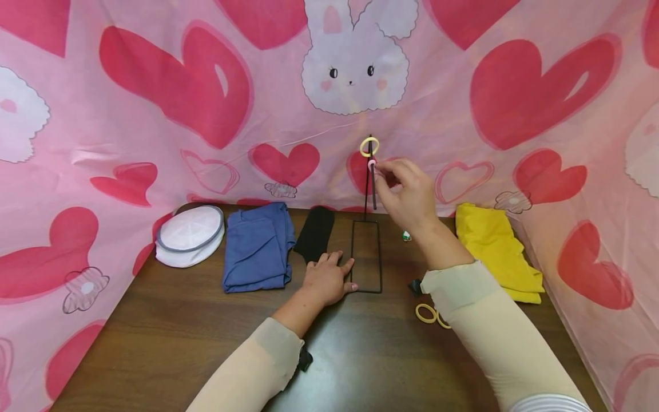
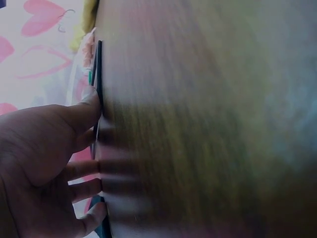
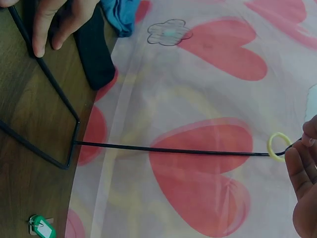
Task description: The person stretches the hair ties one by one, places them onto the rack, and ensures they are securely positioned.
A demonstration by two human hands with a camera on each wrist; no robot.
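A black wire stand has a rectangular base [image 1: 366,257] on the brown table and a thin upright rod [image 1: 368,189]. A yellow hair ring [image 1: 369,146] hangs at the rod's top; the right wrist view shows that yellow ring [image 3: 278,145] on the rod's tip [image 3: 173,148]. My right hand [image 1: 378,169] pinches a small pink ring [image 1: 372,164] against the rod just under the yellow one. My left hand [image 1: 337,266] lies flat on the table, with straight fingers pressing the base's left wire [image 2: 98,74].
A white cap [image 1: 190,234], blue cloth [image 1: 257,246] and black cloth [image 1: 315,232] lie left of the stand. Yellow cloth [image 1: 494,246] lies at the right. Loose yellow rings [image 1: 426,313], a black clip [image 1: 416,286] and a green tag [image 1: 407,235] sit near my right forearm. Pink heart fabric surrounds the table.
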